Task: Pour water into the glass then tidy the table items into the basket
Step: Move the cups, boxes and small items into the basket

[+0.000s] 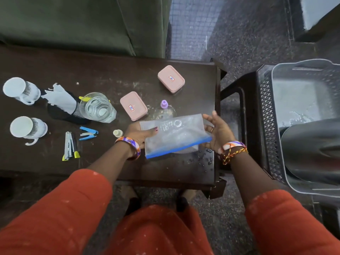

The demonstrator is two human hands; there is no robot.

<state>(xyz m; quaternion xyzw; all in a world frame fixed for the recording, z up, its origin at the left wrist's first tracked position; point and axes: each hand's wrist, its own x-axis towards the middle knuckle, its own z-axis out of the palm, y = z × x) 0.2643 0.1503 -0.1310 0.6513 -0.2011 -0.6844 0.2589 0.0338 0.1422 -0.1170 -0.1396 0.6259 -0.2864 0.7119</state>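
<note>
Two hands on one clear zip bag [174,134] with a blue seal strip, held just above the dark table [110,74] near its right edge. Hidden bits: the bag covers the left hand's [137,134] fingers, only the thumb shows on top, so pinch from thumb above, rest underneath unseen. A clear bottle with a purple cap [164,104] lies behind the bag, body hard to make out. Grey basket [276,74] on a dark stand to the right, cut off by the frame edge; a dark blurred object inside it can't be identified.

Counts: two pink lidded boxes [133,105] [171,79], two white mugs [21,91] [27,128], one glass [98,108] with water in it, one black mesh holder with paper tissue [62,103], one blue stapler [88,133], one small pale bottle [117,133], a bundle of clippers and pens [70,146], exact count unclear.

Right hand [218,133] holds the bag's right end, fingers spread fairly wide and loosely curved round the edge. Water drops on the table just below the bag.
</note>
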